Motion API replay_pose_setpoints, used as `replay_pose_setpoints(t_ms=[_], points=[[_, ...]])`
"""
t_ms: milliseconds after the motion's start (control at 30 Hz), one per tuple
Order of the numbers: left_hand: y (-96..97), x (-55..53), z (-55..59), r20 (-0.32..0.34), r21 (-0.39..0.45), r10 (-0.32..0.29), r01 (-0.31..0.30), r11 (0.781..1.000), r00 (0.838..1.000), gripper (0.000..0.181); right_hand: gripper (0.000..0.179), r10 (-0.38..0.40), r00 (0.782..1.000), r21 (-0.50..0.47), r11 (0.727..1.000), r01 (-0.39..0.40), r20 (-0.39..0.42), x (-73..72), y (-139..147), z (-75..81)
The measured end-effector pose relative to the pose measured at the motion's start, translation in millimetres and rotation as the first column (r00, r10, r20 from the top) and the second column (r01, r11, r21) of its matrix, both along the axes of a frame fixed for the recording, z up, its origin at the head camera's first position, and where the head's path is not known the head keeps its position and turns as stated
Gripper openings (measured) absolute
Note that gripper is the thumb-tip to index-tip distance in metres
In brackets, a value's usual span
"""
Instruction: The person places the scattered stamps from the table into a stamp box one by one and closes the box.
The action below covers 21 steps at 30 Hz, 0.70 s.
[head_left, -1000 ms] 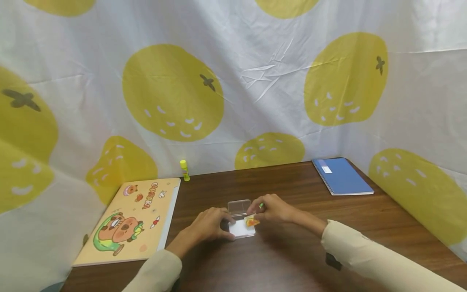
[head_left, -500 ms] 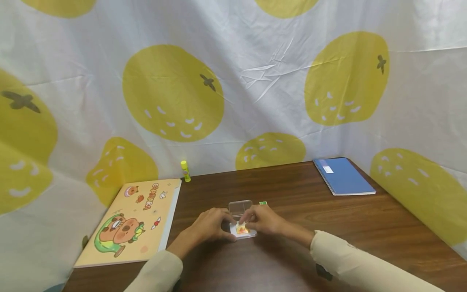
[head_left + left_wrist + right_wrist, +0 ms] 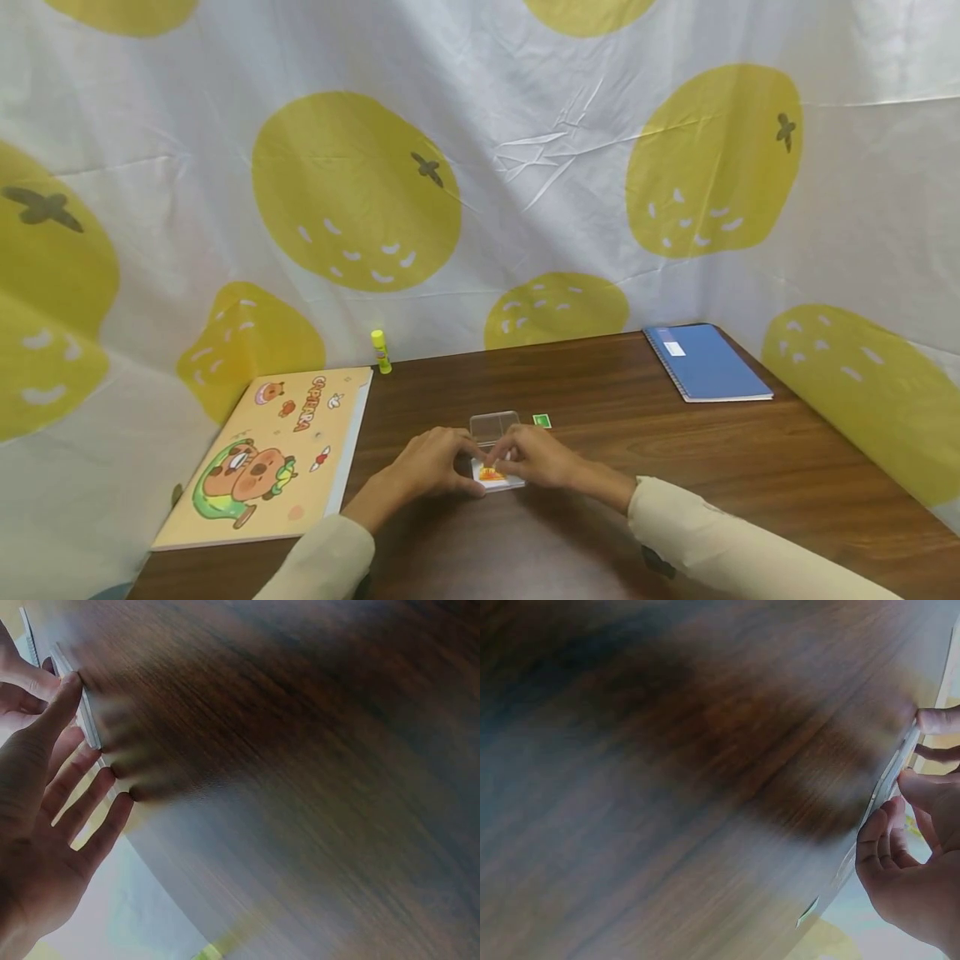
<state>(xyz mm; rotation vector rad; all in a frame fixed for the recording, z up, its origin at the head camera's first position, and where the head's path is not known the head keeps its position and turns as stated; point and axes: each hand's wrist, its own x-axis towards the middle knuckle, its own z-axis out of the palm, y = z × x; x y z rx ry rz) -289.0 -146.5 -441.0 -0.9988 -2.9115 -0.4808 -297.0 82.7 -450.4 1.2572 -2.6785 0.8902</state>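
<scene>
A small clear plastic case [image 3: 512, 482] lies on the table with its lid [image 3: 493, 427] raised behind it and a white filling inside. On that white lies a small orange-and-yellow picture piece, like a sticker or stamp [image 3: 492, 475]. My left hand [image 3: 431, 461] holds the case's left side between thumb and fingers; the left wrist view shows the other fingers [image 3: 86, 791] spread, tips on the table. My right hand [image 3: 542, 454] has thumb and index fingertips at the picture piece, pinching its far edge. Its remaining fingers [image 3: 881, 840] are bent beside the case.
A small green picture piece [image 3: 542, 421] lies right of the lid. At the left is a capybara-printed folder [image 3: 277, 458], with a yellow-green glue stick [image 3: 381, 352] standing behind it. A blue spiral notebook [image 3: 705, 362] lies back right. A fruit-patterned curtain [image 3: 480, 167] surrounds the table.
My right hand has brought the orange picture piece leftward and down onto the white inside the case. The green piece it was covering now shows. My left hand has stayed on the case.
</scene>
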Motion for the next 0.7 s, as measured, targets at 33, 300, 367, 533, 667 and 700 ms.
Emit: replay_pose_setpoints(t_ms=[33,300,367,533,667,700], points=[[0.0,0.0,0.5,-0.002,0.0,0.0,0.0,1.0,1.0,0.043,0.009,0.0,1.0,0.008,1.0,0.0,-0.006,0.1,-0.5,0.4],[-0.3,-0.2,0.5,-0.012,0.006,-0.008,0.008,1.0,1.0,0.041,0.011,-0.011,1.0,0.037,0.999,0.011,0.003,0.1,-4.8,3.3],[-0.2,-0.3,0.8,-0.014,0.006,-0.009,0.009,1.0,1.0,0.041,0.01,-0.013,1.0,0.035,0.999,0.012,0.012,0.3,-5.9,3.8],[0.3,-0.6,1.0,-0.012,0.004,-0.01,0.01,1.0,1.0,0.042,0.01,-0.013,1.0,0.03,0.999,0.013,0.012,0.5,-6.2,3.0],[0.5,-0.6,0.6,-0.006,0.004,-0.005,0.005,1.0,1.0,0.042,0.01,-0.013,1.0,0.033,0.999,0.013,0.005,-0.2,-5.9,1.7],[0.6,-0.4,0.5,-0.006,0.004,-0.004,0.004,1.0,1.0,0.042,0.01,-0.014,1.0,0.034,0.999,0.014,0.003,-0.1,-5.9,1.6]])
